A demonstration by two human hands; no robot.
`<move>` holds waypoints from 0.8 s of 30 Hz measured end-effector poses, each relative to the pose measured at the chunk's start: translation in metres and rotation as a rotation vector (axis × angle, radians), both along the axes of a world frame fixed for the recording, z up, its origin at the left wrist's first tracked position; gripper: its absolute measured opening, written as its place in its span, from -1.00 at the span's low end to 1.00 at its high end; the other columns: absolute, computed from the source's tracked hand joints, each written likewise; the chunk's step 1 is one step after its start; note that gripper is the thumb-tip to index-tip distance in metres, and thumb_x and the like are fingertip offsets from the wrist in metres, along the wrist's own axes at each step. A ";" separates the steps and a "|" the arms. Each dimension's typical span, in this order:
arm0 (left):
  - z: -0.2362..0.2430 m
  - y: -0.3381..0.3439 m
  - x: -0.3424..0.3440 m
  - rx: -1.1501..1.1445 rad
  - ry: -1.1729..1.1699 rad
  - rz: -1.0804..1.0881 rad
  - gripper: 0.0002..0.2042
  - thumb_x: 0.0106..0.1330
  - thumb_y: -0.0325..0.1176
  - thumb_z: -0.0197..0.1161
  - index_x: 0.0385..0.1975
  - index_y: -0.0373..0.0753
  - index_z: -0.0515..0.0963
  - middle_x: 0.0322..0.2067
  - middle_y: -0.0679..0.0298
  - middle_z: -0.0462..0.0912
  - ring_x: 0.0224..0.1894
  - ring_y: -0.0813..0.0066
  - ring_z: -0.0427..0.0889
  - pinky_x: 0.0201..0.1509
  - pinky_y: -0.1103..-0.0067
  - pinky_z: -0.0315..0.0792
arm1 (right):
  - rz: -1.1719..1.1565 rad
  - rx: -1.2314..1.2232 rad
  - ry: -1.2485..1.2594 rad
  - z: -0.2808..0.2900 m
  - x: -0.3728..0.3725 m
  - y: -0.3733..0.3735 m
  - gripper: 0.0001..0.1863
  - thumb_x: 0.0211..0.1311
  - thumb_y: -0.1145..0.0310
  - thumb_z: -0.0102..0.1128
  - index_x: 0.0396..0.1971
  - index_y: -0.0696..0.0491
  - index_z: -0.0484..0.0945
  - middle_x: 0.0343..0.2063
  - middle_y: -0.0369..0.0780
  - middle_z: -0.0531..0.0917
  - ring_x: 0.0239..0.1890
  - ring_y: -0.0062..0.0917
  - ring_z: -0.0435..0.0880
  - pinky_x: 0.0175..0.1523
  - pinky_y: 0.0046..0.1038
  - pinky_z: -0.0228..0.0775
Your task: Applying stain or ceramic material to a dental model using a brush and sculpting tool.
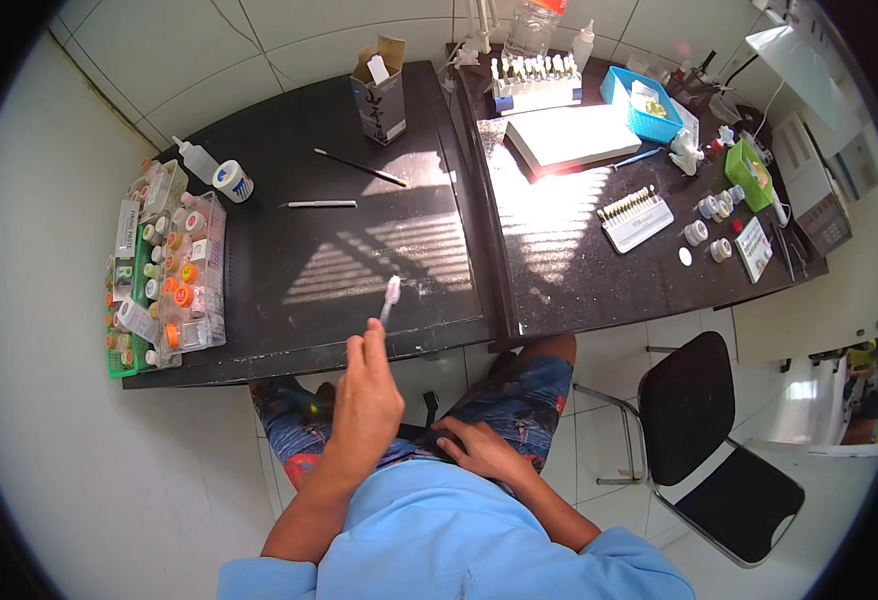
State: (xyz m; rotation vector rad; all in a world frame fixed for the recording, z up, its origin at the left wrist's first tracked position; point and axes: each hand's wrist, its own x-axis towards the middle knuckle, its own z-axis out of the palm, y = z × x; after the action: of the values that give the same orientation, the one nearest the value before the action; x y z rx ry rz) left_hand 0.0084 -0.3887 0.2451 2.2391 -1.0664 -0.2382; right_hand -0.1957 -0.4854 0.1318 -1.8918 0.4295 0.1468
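My left hand (364,395) is closed on a toothbrush-like brush (392,293) with a pale pinkish head, held upward at the front edge of the left black table (259,295). My right hand (469,445) rests on my lap with its fingers apart, holding nothing visible. Beyond the brush, a white pen-like tool (321,204) and a thin dark brush (359,167) lie on the table. A white jar (233,180) stands near a squeeze bottle (196,160).
Baskets of small jars (184,290) line the left side; a cardboard box (379,110) stands at the back. The right table holds shade guides (636,220), a white block (569,140), a blue basket (642,105) and small jars (696,232). A black chair (689,410) stands at right.
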 end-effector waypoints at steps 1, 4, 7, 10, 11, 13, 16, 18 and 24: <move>0.002 -0.006 -0.009 0.036 0.065 0.018 -0.48 0.52 -0.70 -0.02 0.48 -0.51 0.37 0.08 -0.27 0.53 0.05 -0.40 0.68 0.12 0.02 0.62 | 0.016 -0.011 -0.005 -0.001 0.001 0.000 -0.64 0.60 0.31 0.26 0.24 0.14 0.62 -0.11 0.19 0.82 -0.01 0.20 0.81 0.15 0.06 0.63; -0.006 -0.035 -0.029 0.012 0.088 -0.081 -0.45 0.47 -0.71 -0.01 0.49 -0.52 0.35 0.07 -0.28 0.52 -0.01 -0.41 0.68 0.06 0.00 0.62 | 0.042 0.026 0.033 0.004 0.005 0.000 -0.64 0.59 0.31 0.27 0.24 0.13 0.61 -0.11 0.20 0.81 -0.02 0.21 0.80 0.14 0.09 0.62; -0.013 -0.061 -0.040 0.016 0.099 -0.142 -0.42 0.42 -0.72 0.02 0.50 -0.53 0.35 0.06 -0.27 0.51 -0.02 -0.43 0.67 0.04 -0.01 0.61 | 0.044 -0.061 0.017 -0.003 0.000 0.000 -0.65 0.59 0.32 0.26 0.24 0.13 0.61 -0.12 0.21 0.81 -0.04 0.22 0.79 0.13 0.11 0.61; -0.015 -0.064 -0.034 -0.054 0.123 -0.170 -0.46 0.47 -0.71 0.01 0.47 -0.54 0.37 0.06 -0.27 0.53 0.00 -0.39 0.67 0.09 0.01 0.60 | 0.020 -0.029 0.039 -0.004 -0.003 0.002 -0.64 0.59 0.31 0.26 0.25 0.13 0.61 -0.12 0.21 0.81 -0.03 0.21 0.80 0.15 0.10 0.61; -0.014 -0.055 -0.025 -0.146 0.127 -0.138 -0.51 0.50 -0.70 -0.01 0.43 -0.55 0.39 0.07 -0.28 0.54 0.00 -0.37 0.67 0.13 0.04 0.59 | 0.025 -0.026 0.036 -0.004 -0.003 0.003 -0.64 0.59 0.31 0.26 0.25 0.13 0.61 -0.12 0.21 0.81 -0.03 0.21 0.80 0.15 0.10 0.61; -0.007 -0.039 -0.004 -0.264 0.079 -0.070 -0.61 0.58 -0.66 -0.05 0.34 -0.53 0.44 0.05 -0.26 0.59 0.01 -0.32 0.67 0.22 0.12 0.57 | -0.015 -0.012 -0.003 -0.004 -0.005 0.003 -0.62 0.60 0.29 0.25 0.26 0.13 0.61 -0.11 0.20 0.82 -0.01 0.20 0.80 0.18 0.08 0.62; 0.005 -0.005 0.039 -0.092 0.002 0.125 -0.56 0.60 -0.65 -0.05 0.44 -0.49 0.38 0.09 -0.30 0.56 0.12 -0.40 0.65 0.22 0.04 0.55 | -0.027 0.014 0.032 -0.003 -0.005 0.002 -0.62 0.61 0.27 0.25 0.27 0.13 0.61 -0.09 0.19 0.83 0.01 0.19 0.81 0.20 0.05 0.62; -0.002 0.008 0.062 -0.005 -0.060 0.243 -0.58 0.61 -0.62 -0.03 0.42 -0.47 0.39 0.09 -0.32 0.56 0.08 -0.43 0.66 0.18 0.01 0.57 | 0.002 0.009 0.043 -0.002 -0.002 0.002 -0.62 0.61 0.28 0.24 0.27 0.13 0.61 -0.08 0.18 0.83 0.01 0.19 0.81 0.20 0.04 0.62; -0.012 -0.046 0.037 -0.071 -0.025 0.044 -0.55 0.56 -0.61 0.02 0.43 -0.44 0.39 0.07 -0.29 0.57 0.04 -0.45 0.67 0.15 -0.01 0.58 | 0.030 0.032 0.010 0.020 0.003 -0.003 -0.62 0.63 0.29 0.23 0.28 0.13 0.61 -0.08 0.15 0.84 0.01 0.14 0.83 0.18 -0.02 0.65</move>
State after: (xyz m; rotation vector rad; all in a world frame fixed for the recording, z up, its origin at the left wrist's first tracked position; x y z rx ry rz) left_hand 0.0450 -0.4343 0.2329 2.2048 -1.0216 -0.1525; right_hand -0.1926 -0.4880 0.1520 -1.8670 0.4034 0.1819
